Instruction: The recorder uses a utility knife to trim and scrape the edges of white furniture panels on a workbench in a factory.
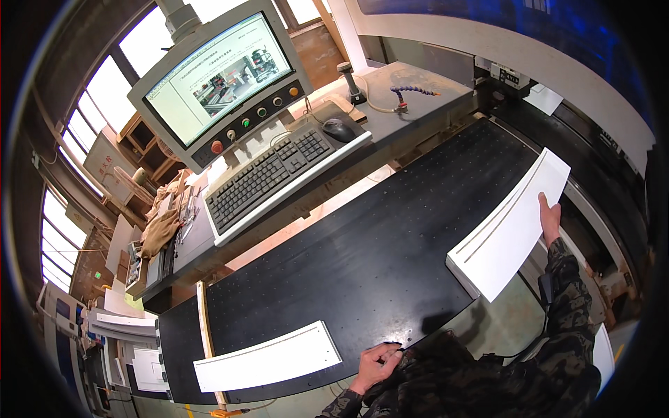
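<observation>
- Right hand (550,217): thumb on top of a thick white board (512,233), gripping its outer edge; the board sits partly over the desk (334,272) edge.
- Left hand (378,365): fingers curled nearly closed at the desk's near edge; cannot tell whether they hold anything small.
- Just left of that hand, a thinner white board (272,361) lies flat, apparently set down; the thick one seems not yet released.
- Both boards are smooth and gently curved, with brownish lines along their length.
- Desk ahead of the hands: black, dotted with small holes.
</observation>
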Demonstrator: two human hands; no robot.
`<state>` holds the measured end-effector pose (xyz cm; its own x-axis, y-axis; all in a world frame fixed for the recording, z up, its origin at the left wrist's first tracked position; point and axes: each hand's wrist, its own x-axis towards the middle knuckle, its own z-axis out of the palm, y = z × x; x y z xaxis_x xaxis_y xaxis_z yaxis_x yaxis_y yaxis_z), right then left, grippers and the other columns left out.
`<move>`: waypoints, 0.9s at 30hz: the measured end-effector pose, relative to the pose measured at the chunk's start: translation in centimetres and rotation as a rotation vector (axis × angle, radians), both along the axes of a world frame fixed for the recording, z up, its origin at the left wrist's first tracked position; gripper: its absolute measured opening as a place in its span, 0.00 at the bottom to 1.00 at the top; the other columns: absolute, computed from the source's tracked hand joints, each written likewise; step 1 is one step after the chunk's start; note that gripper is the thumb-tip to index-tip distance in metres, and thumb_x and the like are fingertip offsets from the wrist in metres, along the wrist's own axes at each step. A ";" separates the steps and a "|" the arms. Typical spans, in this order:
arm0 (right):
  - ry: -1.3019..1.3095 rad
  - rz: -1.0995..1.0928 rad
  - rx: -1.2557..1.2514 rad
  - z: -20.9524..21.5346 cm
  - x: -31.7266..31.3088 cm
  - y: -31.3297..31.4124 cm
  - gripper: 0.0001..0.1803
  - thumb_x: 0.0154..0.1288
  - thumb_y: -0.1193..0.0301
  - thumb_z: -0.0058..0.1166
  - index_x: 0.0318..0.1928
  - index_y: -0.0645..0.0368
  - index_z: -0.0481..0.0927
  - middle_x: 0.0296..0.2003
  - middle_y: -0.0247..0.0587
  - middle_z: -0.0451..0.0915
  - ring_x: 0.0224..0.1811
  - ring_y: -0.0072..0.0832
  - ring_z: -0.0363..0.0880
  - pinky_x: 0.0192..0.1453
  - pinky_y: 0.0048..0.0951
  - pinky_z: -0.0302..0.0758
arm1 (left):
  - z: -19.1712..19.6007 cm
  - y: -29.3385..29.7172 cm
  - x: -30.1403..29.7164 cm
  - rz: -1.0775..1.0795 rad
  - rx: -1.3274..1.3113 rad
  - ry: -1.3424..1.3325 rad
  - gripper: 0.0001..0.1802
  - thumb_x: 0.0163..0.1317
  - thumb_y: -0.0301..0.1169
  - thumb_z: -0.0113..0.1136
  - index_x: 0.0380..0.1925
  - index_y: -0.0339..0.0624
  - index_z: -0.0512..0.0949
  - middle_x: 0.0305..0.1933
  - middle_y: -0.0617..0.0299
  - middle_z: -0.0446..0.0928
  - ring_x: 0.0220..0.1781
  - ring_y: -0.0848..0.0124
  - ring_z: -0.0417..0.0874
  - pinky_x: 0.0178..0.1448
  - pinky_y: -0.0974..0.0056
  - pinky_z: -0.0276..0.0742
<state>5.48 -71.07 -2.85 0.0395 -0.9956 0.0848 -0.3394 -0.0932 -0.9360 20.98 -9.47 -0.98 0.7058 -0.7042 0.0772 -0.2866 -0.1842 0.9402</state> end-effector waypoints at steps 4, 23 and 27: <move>0.010 -0.001 0.002 -0.2 -0.2 -0.2 0.45 0.68 0.47 0.61 0.61 0.83 0.69 0.61 0.69 0.75 0.62 0.50 0.77 0.67 0.41 0.73 | 0.0 0.0 -0.1 0.005 -0.011 0.009 0.10 0.61 0.29 0.71 0.42 0.40 0.88 0.22 0.66 0.76 0.22 0.81 0.70 0.31 0.72 0.71; -0.039 0.011 0.009 1.1 0.5 1.2 0.43 0.69 0.49 0.61 0.61 0.82 0.70 0.60 0.66 0.77 0.61 0.48 0.78 0.66 0.40 0.73 | 0.0 -0.2 -0.2 0.023 -0.028 -0.043 0.09 0.61 0.29 0.71 0.41 0.39 0.88 0.23 0.65 0.76 0.22 0.80 0.70 0.30 0.72 0.71; -0.021 0.003 0.006 0.9 0.2 0.8 0.42 0.69 0.49 0.61 0.62 0.82 0.70 0.60 0.65 0.78 0.61 0.47 0.78 0.66 0.39 0.73 | 0.0 -0.1 -0.2 0.015 -0.019 -0.034 0.09 0.62 0.29 0.70 0.41 0.39 0.88 0.22 0.65 0.76 0.22 0.81 0.71 0.30 0.72 0.71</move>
<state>5.72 -70.27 -1.98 0.0413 -0.9960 0.0793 -0.3196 -0.0884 -0.9434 20.78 -9.58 -1.03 0.7127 -0.6920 0.1147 -0.3160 -0.1708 0.9333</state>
